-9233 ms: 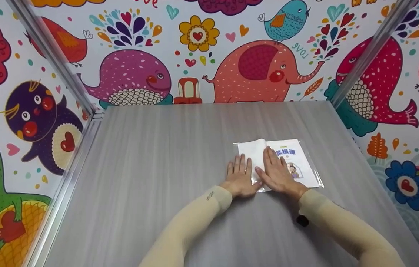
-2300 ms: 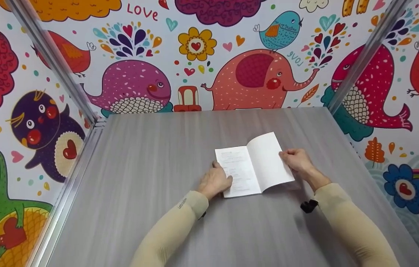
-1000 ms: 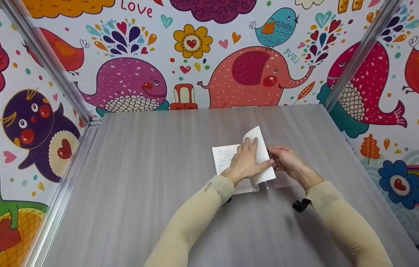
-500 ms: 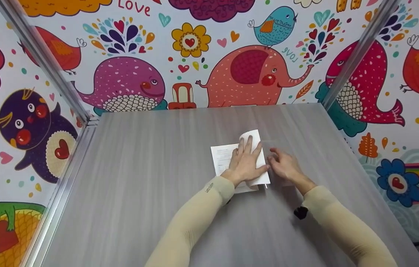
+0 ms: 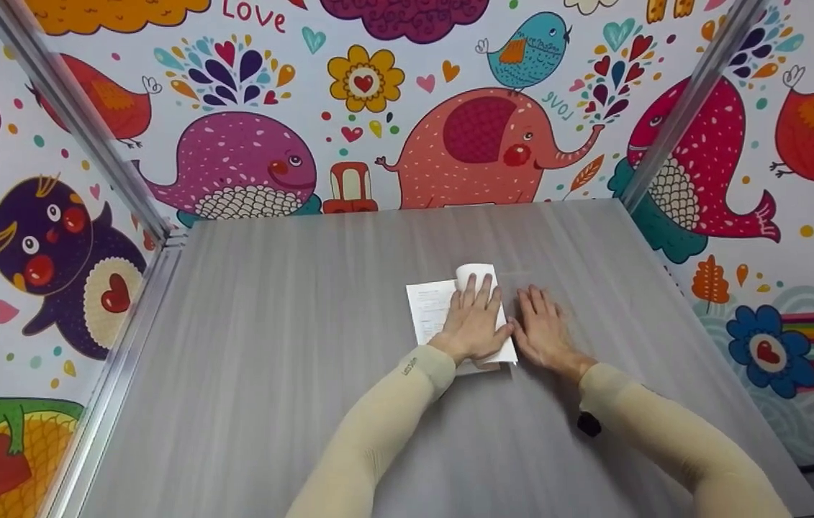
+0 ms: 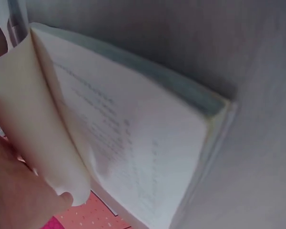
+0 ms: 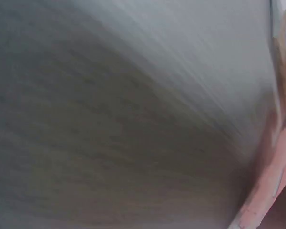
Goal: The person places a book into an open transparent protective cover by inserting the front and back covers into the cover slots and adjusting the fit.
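Left hand [image 5: 473, 321]: fingers straight, spread over curled page [image 6: 35, 119], pinching nothing that I see. Right hand [image 5: 545, 331]: back up, fingers straight, just beside page. Book [image 5: 430, 309]: open beneath left hand, near middle of table [image 5: 270, 338]. Step, as I judge: flattening page; I would press evenly, stroke outward without creasing it.

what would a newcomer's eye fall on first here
Probably the bright cartoon wall in the head view, with a coral elephant at the back and a red whale on the right side. Next comes the open white book near the middle of the grey table, between two cream sleeves reaching in from the near edge.
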The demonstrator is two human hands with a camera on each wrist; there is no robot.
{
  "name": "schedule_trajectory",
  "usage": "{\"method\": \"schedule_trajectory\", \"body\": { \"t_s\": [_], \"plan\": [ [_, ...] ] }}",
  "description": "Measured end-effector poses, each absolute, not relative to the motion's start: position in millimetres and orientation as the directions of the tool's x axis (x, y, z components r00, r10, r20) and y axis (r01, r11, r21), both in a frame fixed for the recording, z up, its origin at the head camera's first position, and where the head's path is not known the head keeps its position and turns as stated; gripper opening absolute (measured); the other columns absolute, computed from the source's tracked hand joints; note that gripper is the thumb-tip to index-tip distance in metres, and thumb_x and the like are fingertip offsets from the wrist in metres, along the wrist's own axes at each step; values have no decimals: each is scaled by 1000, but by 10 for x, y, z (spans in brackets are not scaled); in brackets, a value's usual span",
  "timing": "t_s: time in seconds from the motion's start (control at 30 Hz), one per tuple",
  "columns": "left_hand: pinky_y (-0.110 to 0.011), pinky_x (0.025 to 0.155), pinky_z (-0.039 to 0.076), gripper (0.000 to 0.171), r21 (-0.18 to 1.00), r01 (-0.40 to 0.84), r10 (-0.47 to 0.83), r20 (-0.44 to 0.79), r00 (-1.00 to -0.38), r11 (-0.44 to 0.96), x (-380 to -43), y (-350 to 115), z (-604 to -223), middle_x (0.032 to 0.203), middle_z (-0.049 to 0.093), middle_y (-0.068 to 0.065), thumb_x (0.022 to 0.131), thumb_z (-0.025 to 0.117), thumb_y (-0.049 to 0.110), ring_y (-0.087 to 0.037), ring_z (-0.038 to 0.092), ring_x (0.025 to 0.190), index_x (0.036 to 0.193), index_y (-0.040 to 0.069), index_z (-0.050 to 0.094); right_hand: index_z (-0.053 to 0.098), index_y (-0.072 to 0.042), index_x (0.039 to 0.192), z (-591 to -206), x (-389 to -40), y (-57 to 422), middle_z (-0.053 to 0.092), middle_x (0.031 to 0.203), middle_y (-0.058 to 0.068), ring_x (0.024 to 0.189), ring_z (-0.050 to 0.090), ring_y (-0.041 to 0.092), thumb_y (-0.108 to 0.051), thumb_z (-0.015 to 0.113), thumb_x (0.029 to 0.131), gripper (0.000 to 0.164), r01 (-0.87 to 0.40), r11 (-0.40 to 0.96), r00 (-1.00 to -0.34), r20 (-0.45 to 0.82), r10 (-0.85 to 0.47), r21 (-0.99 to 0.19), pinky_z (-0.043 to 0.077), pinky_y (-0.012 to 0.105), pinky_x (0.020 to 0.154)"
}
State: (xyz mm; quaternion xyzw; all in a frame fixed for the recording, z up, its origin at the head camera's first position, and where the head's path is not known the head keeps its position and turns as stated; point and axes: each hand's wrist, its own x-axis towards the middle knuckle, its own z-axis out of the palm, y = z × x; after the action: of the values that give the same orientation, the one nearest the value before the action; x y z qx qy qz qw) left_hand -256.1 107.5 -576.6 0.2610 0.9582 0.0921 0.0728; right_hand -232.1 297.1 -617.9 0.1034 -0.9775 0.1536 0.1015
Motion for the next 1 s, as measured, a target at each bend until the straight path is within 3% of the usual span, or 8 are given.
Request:
{"method": "schedule_trajectory", "body": {
  "t_s": [0.3, 0.43, 0.73, 0.9, 1.0],
  "plan": [
    [-55, 145, 18, 76, 199, 477, 504, -122, -855, 856, -2529, 1067, -5812, 192, 13, -11, 116, 40, 53, -37, 6, 180, 178, 10, 30, 35, 9, 169, -6272, -2323, 2974, 29, 178, 40, 168, 24, 62, -41, 52, 111, 79, -158, 941, -987, 52, -149, -298, 20, 83, 132],
    [-55, 145, 17, 75, 195, 466, 494, -130, -860, 863, -2554, 1086, -5849, 192, 13, -10, 116, 39, 52, -36, 5, 180, 178, 10, 32, 31, 7, 172, -6333, -2346, 2993, 24, 181, 38, 170, 19, 61, -43, 49, 113, 79, -160, 937, -987, 37, -156, -311, 15, 82, 133],
    [-57, 143, 22, 75, 216, 442, 473, -120, -873, 871, -2609, 1117, -5925, 191, 17, -12, 113, 44, 44, -34, 11, 180, 178, 7, 30, 44, 5, 167, -6381, -2371, 3061, 38, 176, 35, 164, 34, 59, -40, 54, 114, 71, -224, 924, -971, 158, -182, -312, 27, 81, 126],
    [-57, 141, 28, 75, 217, 465, 492, -94, -865, 858, -2601, 1070, -5906, 189, 26, -13, 113, 47, 49, -32, 20, 178, 174, 7, 40, 47, 3, 167, -6355, -2367, 3104, 41, 176, 34, 163, 37, 57, -38, 55, 114, 68, -236, 932, -967, 165, -195, -276, 30, 80, 126],
    [-56, 143, 23, 76, 221, 478, 508, -103, -855, 850, -2601, 1088, -5916, 190, 23, -11, 114, 42, 53, -31, 15, 179, 175, 8, 38, 49, 1, 166, -6372, -2384, 3127, 43, 174, 33, 160, 40, 57, -38, 55, 114, 66, -248, 931, -962, 184, -203, -269, 32, 80, 125]
  ]
}}
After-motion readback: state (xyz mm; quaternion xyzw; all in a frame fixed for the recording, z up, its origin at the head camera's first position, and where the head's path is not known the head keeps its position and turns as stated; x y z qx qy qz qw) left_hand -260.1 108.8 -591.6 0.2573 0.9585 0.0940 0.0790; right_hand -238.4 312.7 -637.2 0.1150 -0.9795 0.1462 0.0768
